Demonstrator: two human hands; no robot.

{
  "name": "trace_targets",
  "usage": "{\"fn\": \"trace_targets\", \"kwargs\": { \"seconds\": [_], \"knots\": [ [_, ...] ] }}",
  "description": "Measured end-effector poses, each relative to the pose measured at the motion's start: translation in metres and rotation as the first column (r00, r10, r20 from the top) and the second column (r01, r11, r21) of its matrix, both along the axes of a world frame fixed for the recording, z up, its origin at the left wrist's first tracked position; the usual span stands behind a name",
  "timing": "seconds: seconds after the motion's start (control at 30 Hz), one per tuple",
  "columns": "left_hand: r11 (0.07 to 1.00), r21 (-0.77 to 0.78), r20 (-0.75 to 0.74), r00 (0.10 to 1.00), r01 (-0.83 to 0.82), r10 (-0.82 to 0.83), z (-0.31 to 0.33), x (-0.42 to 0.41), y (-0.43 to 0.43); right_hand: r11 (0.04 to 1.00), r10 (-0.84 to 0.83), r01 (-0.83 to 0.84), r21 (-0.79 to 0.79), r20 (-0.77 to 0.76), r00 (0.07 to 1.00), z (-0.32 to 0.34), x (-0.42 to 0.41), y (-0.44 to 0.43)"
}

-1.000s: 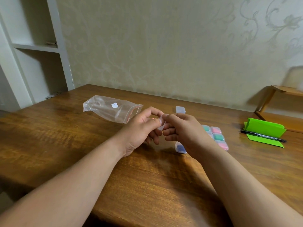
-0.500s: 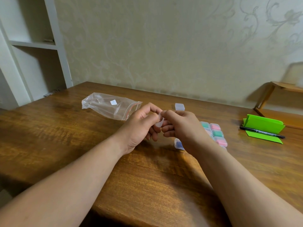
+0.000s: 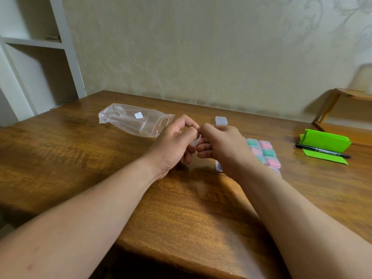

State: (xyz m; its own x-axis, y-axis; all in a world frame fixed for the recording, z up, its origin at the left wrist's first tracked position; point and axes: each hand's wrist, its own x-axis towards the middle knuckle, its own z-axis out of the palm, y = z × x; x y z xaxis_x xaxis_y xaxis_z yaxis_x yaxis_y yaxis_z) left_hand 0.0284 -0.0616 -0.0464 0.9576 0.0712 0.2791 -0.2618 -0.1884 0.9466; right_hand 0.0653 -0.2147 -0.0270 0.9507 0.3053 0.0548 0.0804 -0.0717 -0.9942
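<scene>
My left hand (image 3: 174, 142) and my right hand (image 3: 220, 144) meet above the middle of the wooden table (image 3: 80, 158). Between their fingertips they pinch a small clear plastic box (image 3: 196, 141), mostly hidden by the fingers. Just right of my right hand lies a cluster of small boxes with pink and green contents (image 3: 263, 153). One with blue contents (image 3: 218, 167) peeks out under my right wrist. A single clear box (image 3: 221, 120) stands behind my hands.
A clear zip bag (image 3: 134, 121) with a red seal lies to the left of my hands. Folded green paper (image 3: 324, 141) with a black marker (image 3: 322, 153) across it sits at the right. A white shelf unit (image 3: 40, 57) stands at the far left, a wooden stand (image 3: 342, 101) at the far right.
Both hands stay together on the small clear box, with only slight finger shifts. The view has tilted down a little.
</scene>
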Motion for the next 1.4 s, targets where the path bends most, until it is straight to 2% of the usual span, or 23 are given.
{"fn": "trace_targets", "kwargs": {
  "seconds": [0.17,0.27,0.33,0.4,0.47,0.57,0.67,0.73,0.8,0.93,1.0,1.07,1.13,1.2,1.3,1.4],
  "knots": [
    [0.998,-0.005,0.031,0.998,-0.055,0.055,-0.003,0.002,-0.004,1.000,-0.010,0.010,-0.009,-0.021,1.000,0.000,0.000,0.010],
    [0.994,-0.041,-0.004,0.994,-0.105,0.105,-0.002,0.005,0.000,0.998,-0.055,0.054,-0.014,-0.026,0.998,0.000,0.004,0.017],
    [0.988,-0.075,-0.038,0.990,-0.136,0.133,-0.001,0.008,0.005,0.991,-0.047,0.049,-0.127,0.018,0.999,0.002,0.011,0.018],
    [0.987,-0.087,-0.068,0.989,-0.135,0.129,0.001,0.010,0.008,0.965,0.036,-0.019,-0.260,0.063,0.997,0.009,0.020,0.016],
    [0.979,-0.152,-0.108,0.987,-0.132,0.116,0.004,0.011,0.009,0.947,0.061,-0.031,-0.320,0.084,0.995,0.021,0.029,0.012],
    [0.931,-0.358,-0.167,0.986,-0.066,0.005,0.010,0.011,0.012,0.966,0.009,0.016,-0.258,0.095,0.995,0.036,0.043,0.007],
    [0.867,-0.497,-0.198,0.970,0.021,-0.137,0.010,0.013,0.015,0.903,0.101,0.029,-0.429,0.277,0.956,0.040,0.051,0.013],
    [0.823,-0.561,-0.205,0.949,0.088,-0.241,0.010,0.012,0.018,0.861,0.207,-0.011,-0.508,0.330,0.921,0.042,0.050,0.021],
    [0.802,-0.587,-0.234,0.926,0.108,-0.296,0.012,0.008,0.022,0.852,0.270,-0.062,-0.520,0.333,0.903,0.041,0.050,0.030],
    [0.790,-0.610,-0.284,0.913,0.064,-0.293,0.013,0.010,0.031,0.861,0.315,-0.143,-0.488,0.291,0.903,0.039,0.061,0.037],
    [0.764,-0.644,-0.302,0.929,-0.034,-0.213,0.013,0.014,0.037,0.905,0.268,-0.163,-0.394,0.230,0.935,0.038,0.070,0.035],
    [0.702,-0.693,-0.327,0.939,-0.165,-0.103,0.014,0.018,0.044,0.933,0.165,-0.080,-0.351,0.219,0.962,0.037,0.078,0.031],
    [0.650,-0.716,-0.336,0.942,-0.255,0.000,0.013,0.022,0.048,0.883,0.085,0.057,-0.466,0.279,0.956,0.033,0.083,0.028],
    [0.625,-0.723,-0.336,0.940,-0.294,0.055,0.013,0.024,0.049,0.793,0.082,0.159,-0.588,0.362,0.929,0.027,0.087,0.029],
    [0.642,-0.699,-0.345,0.935,-0.314,0.083,0.014,0.023,0.045,0.653,0.171,0.208,-0.728,0.409,0.896,0.018,0.090,0.039],
    [0.666,-0.690,-0.341,0.939,-0.283,0.046,0.014,0.022,0.046,0.513,0.230,0.233,-0.826,0.394,0.890,0.012,0.091,0.053]
  ]
}}
